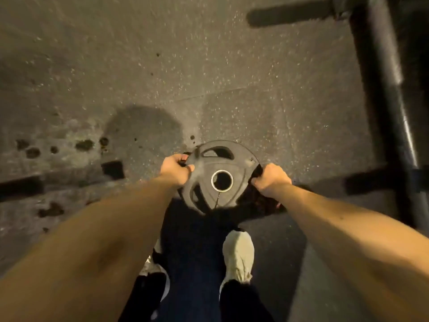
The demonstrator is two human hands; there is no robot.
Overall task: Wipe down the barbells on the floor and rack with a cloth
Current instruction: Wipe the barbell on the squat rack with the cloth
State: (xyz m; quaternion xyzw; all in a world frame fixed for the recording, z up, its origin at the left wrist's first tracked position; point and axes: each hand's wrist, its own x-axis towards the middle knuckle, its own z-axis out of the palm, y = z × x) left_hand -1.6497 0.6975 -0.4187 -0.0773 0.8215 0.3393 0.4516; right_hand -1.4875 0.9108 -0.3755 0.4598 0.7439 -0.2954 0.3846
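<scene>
- Shoes (pixel 239 254): pale pair on the floor, under dark trousers (pixel 192 263). The left one is mostly hidden.
- Left hand (pixel 176 169): grip curled round the plate's left rim, thumb on its face.
- Right hand (pixel 270 180): grip clenched on the right rim, with dark fabric (pixel 257 201) bunched beneath it. Whether this is the cloth, cannot tell.
- Plate (pixel 206 168): black and round, with cut-out slots and a metal-ringed centre hole. It is held tilted between both hands, ahead of the shoes.
- Floor (pixel 232 66): speckled rubber. A large dark patch (pixel 144 129) lies just beyond the plate, with small dark spots to the left.
- Rack tube (pixel 385 89): thick and black, at the far right.
- Dark bar (pixel 290 12): at the top edge, meeting the tube, blurred.
</scene>
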